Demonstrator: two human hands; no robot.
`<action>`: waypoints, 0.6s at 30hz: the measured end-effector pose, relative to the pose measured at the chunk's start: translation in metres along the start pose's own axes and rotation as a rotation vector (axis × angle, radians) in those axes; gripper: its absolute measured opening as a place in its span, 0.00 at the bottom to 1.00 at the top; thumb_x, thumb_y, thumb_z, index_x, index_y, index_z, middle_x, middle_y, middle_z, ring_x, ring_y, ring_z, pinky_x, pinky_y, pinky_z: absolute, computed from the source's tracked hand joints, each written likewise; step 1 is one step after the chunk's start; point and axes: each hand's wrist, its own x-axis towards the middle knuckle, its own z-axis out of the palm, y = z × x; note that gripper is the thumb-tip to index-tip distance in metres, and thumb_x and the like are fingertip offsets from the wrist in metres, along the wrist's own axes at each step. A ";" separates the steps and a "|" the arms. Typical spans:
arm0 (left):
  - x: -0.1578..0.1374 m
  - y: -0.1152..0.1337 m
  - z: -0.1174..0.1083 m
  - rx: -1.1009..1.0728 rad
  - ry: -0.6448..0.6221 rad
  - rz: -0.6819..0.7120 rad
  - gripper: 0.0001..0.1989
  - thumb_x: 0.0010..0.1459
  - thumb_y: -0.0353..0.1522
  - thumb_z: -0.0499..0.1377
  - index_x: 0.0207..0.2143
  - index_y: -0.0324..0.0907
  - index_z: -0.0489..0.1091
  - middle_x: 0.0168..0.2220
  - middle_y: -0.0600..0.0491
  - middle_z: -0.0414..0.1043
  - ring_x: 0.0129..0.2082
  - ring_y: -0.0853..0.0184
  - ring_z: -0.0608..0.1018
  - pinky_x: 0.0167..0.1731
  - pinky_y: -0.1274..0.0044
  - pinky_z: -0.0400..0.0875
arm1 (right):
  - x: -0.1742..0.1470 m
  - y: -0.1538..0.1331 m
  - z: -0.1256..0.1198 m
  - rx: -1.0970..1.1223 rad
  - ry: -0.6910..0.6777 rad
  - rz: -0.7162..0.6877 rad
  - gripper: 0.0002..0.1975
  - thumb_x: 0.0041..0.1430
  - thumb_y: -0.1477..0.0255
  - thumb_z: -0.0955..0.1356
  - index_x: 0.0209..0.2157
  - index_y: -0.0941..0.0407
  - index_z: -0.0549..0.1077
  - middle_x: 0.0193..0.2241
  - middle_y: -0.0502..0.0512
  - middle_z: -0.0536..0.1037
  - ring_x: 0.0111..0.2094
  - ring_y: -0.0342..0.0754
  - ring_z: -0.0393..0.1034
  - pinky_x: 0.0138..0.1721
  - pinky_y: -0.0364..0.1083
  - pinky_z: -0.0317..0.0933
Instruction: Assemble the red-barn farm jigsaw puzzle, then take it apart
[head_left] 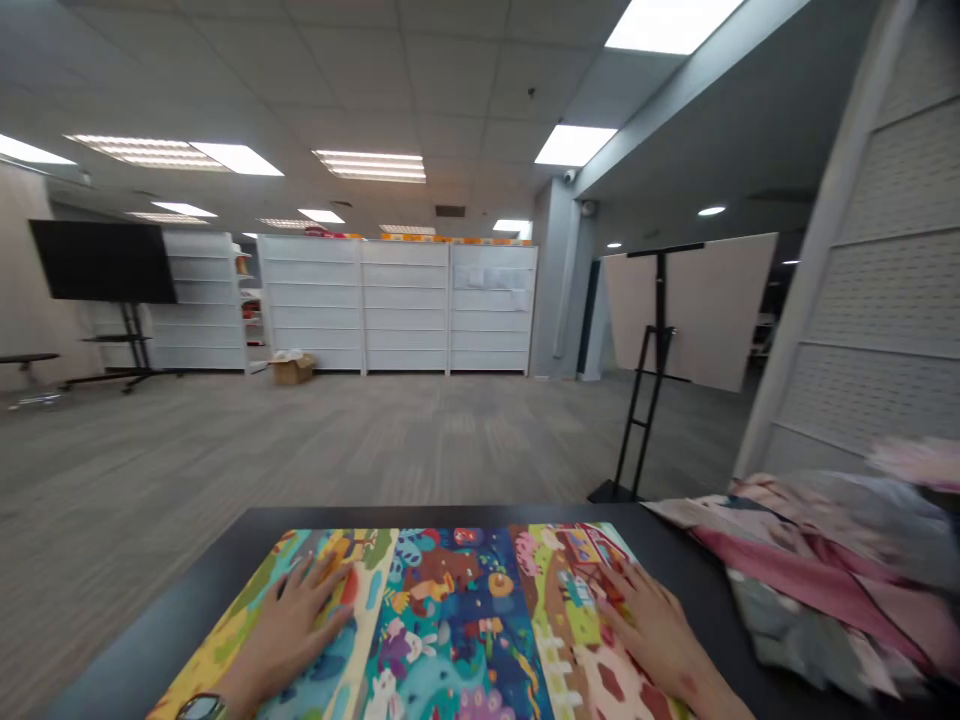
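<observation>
A colourful picture sheet (457, 610) covers the middle of a black table (187, 590), with cartoon animals printed across differently coloured sections. Whether it is a book, a board or a puzzle I cannot tell. My left hand (296, 620) rests palm down on its left part, fingers spread, with a watch (201, 706) on the wrist. On the right part lies my right hand (652, 625), also flat with fingers apart. Neither hand grips anything. The sheet's near edge runs out of view at the bottom.
A heap of pink and grey fabric (832, 580) lies at the table's right side. Beyond stand a black display stand (645, 400), white shelving (405, 310), a cardboard box (292, 370) and a screen on wheels (105, 262). A pegboard panel (885, 270) rises at the right.
</observation>
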 end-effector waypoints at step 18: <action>-0.040 0.313 0.043 -0.274 0.067 0.653 0.26 0.53 0.44 0.69 0.53 0.51 0.73 0.58 0.49 0.75 0.56 0.49 0.77 0.50 0.65 0.76 | -0.031 -0.039 -0.063 0.095 0.073 -0.002 0.25 0.67 0.59 0.60 0.60 0.53 0.71 0.63 0.61 0.70 0.65 0.56 0.61 0.64 0.56 0.54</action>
